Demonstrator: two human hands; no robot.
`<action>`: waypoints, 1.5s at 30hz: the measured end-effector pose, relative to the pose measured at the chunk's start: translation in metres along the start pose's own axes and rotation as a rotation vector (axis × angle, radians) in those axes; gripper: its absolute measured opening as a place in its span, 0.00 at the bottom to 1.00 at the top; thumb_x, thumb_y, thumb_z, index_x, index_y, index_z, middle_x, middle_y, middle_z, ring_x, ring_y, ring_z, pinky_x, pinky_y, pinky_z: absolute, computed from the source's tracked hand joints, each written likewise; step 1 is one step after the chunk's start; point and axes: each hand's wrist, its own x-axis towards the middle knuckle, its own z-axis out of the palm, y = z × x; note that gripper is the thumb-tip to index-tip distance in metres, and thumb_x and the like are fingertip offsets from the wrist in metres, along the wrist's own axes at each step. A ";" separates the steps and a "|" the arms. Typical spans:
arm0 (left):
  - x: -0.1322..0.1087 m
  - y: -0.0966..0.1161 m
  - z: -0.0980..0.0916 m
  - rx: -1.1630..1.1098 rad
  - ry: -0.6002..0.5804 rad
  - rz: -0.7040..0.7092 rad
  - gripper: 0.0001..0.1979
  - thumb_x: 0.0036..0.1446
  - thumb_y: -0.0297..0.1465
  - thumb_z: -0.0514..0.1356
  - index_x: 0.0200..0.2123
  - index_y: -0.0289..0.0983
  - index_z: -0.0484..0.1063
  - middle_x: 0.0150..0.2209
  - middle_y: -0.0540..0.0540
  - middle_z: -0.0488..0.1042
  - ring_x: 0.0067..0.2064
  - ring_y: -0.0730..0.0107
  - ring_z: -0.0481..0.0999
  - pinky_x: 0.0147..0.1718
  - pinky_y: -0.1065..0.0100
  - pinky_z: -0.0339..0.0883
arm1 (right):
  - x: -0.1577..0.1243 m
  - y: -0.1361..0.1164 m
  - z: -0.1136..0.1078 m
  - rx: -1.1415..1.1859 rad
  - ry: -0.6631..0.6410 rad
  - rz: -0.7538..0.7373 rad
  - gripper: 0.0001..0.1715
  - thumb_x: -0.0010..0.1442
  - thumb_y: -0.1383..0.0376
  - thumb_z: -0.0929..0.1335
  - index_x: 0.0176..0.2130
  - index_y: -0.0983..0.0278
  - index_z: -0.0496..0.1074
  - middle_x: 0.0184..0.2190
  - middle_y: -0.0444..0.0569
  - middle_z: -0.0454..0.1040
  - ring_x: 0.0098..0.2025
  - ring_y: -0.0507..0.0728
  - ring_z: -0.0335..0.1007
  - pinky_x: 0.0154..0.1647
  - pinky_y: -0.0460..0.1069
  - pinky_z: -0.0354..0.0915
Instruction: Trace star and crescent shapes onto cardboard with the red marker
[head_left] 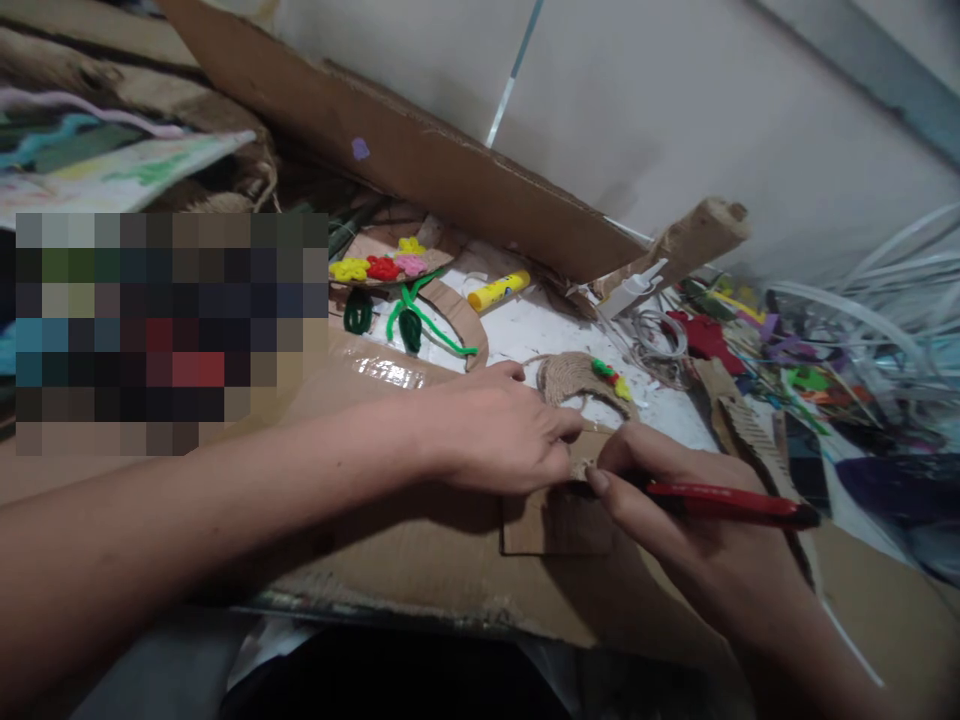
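A large cardboard sheet (420,570) carries a small cardboard square (555,525) between both hands. A twine end (579,468) is pinched against it by the left hand (495,440), while a red pen-like tool (731,503), lying right to left, is gripped by the right hand (694,520).

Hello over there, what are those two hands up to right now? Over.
Left hand pinching a small bit of jute twine at a cardboard square. Right hand gripping a red pen. Twine-wrapped cardboard arc just beyond.
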 end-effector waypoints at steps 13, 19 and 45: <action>0.000 -0.001 0.002 -0.001 0.017 0.006 0.17 0.71 0.31 0.47 0.51 0.35 0.75 0.41 0.39 0.85 0.42 0.53 0.83 0.59 0.47 0.63 | 0.005 -0.012 0.002 -0.116 -0.065 -0.056 0.15 0.65 0.68 0.64 0.26 0.59 0.64 0.20 0.39 0.68 0.21 0.51 0.63 0.23 0.47 0.55; 0.000 0.000 0.002 0.005 0.012 -0.007 0.17 0.71 0.31 0.47 0.50 0.37 0.75 0.41 0.39 0.86 0.44 0.52 0.83 0.58 0.48 0.64 | -0.001 -0.014 0.003 -0.111 -0.052 -0.071 0.14 0.65 0.68 0.64 0.26 0.58 0.64 0.20 0.38 0.68 0.19 0.51 0.63 0.21 0.47 0.55; -0.002 -0.003 0.002 -0.101 -0.010 -0.036 0.18 0.71 0.33 0.46 0.48 0.39 0.75 0.45 0.40 0.85 0.49 0.51 0.81 0.59 0.46 0.59 | -0.066 0.021 0.019 -0.024 0.212 0.086 0.16 0.72 0.62 0.67 0.30 0.58 0.70 0.24 0.41 0.76 0.24 0.54 0.73 0.26 0.49 0.63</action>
